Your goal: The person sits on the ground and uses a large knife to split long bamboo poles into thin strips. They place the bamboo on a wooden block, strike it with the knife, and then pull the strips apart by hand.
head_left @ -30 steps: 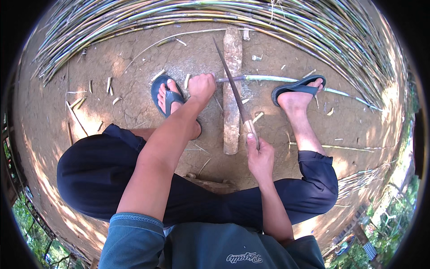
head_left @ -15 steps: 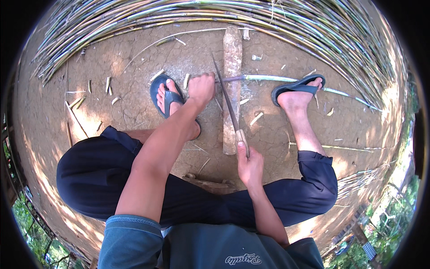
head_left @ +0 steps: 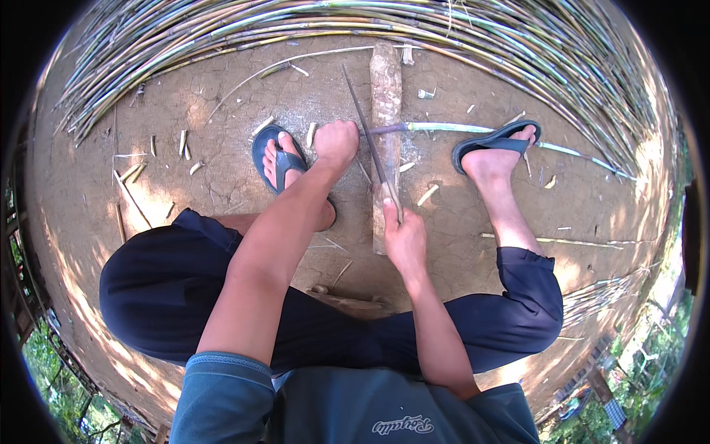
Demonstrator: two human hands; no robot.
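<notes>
My left hand [head_left: 336, 144] is closed around the near-left end of a thin bamboo pole [head_left: 440, 127], just left of a log [head_left: 385, 81]. The pole lies across the log and runs right, passing by my right sandal. In my right hand [head_left: 406, 240] is a long, narrow saw [head_left: 374, 152], its handle mostly covered by my fingers. Its dark, tapering blade slants away to the upper left and crosses the pole at the log's left side, close by my left fist. The teeth are too fine to make out.
Many long bamboo poles [head_left: 244, 21] form a curved pile along the far side. Short cut pieces [head_left: 183, 143] are scattered on the earth at left. My sandalled feet stand either side of the log: left sandal [head_left: 262, 159], right sandal [head_left: 473, 140]. A thin stick [head_left: 562, 240] lies at right.
My right hand has pushed the saw forward along its blade, away from me and slightly left. The left hand stays on the bamboo pole; the whole view has shifted slightly.
</notes>
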